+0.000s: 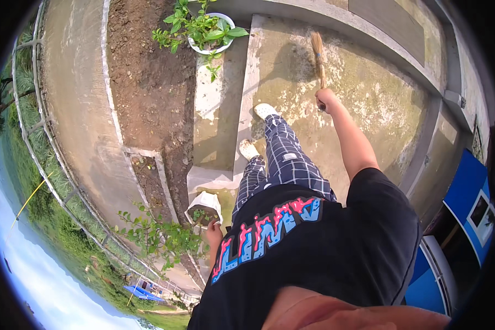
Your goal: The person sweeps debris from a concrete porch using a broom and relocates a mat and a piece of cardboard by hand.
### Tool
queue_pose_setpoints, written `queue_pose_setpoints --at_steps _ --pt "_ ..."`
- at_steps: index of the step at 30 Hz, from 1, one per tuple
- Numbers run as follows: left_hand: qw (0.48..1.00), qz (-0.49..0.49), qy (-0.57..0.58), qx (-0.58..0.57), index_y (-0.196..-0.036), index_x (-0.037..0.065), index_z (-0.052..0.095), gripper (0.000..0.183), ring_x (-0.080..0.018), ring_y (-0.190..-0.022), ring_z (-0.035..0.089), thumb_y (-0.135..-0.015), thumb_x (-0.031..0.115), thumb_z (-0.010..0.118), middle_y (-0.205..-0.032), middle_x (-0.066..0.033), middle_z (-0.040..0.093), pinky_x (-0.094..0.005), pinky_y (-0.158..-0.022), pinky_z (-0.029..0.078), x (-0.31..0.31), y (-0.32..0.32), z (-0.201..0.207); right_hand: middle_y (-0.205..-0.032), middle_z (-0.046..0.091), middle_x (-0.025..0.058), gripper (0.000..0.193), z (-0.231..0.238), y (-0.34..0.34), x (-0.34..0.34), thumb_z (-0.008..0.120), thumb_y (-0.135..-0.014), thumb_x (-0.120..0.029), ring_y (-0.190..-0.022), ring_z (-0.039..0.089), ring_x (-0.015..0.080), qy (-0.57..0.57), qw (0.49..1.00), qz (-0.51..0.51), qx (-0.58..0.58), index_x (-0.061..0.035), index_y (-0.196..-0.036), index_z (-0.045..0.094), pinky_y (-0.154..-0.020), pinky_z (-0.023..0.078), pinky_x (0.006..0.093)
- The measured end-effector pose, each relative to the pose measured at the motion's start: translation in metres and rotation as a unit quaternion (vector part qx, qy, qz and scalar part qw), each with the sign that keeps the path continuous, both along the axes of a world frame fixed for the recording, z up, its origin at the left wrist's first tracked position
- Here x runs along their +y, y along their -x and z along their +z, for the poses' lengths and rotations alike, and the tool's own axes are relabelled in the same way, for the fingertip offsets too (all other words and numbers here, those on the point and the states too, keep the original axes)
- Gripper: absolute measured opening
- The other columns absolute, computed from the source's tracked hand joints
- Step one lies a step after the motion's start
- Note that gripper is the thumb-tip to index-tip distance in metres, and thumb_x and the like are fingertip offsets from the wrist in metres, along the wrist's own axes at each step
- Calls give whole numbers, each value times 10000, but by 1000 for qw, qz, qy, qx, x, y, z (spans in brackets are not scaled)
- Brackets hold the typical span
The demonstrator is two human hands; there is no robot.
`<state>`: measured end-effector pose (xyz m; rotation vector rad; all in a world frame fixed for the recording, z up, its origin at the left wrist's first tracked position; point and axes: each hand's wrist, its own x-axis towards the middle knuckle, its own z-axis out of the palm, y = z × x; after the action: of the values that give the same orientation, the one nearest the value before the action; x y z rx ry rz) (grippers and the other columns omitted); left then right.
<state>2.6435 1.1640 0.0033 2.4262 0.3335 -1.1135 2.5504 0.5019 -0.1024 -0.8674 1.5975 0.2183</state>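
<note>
My right hand (325, 99) is wrapped round the handle of a short straw broom (317, 48), and that arm is stretched out ahead to the right. The bristles point away from me, over the stained concrete floor; whether they touch it I cannot tell. Low on the left, my left hand (214, 235) grips the rim of a white planter (210, 199), its fingers closed at the edge. Dark soil and small green leaves show inside the planter. The left forearm is mostly hidden by my shirt.
A concrete step (214, 148) edges the floor on the left, beside a bare soil bed (148, 71). A white potted plant (229, 21) stands at its far end. A leafy shrub (170, 239) grows by the planter, with a railing (55, 187) further left. Walls bound the right.
</note>
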Motion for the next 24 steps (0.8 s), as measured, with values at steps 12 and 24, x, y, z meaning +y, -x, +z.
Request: queue_pose_setpoints --at_steps 12,24 --pt "997 13 79 22 -1089 -15 487 273 -154 -839 547 -850 96 414 -883 -121 580 -252 -765 405 -200 -30 58 -609 555 115 145 -94 -123 -93 452 -687 -64 -495 537 209 86 900 425 40 -2 -733 575 -435 422 341" --pt "974 207 93 -4 -1087 -14 489 274 -153 -825 544 -842 82 413 -867 -104 581 -260 -768 416 -187 -2 40 -804 577 167 350 45 -197 7 410 -738 -90 -655 591 278 31 727 685 14 -123 -1083 460 -499 462 358"
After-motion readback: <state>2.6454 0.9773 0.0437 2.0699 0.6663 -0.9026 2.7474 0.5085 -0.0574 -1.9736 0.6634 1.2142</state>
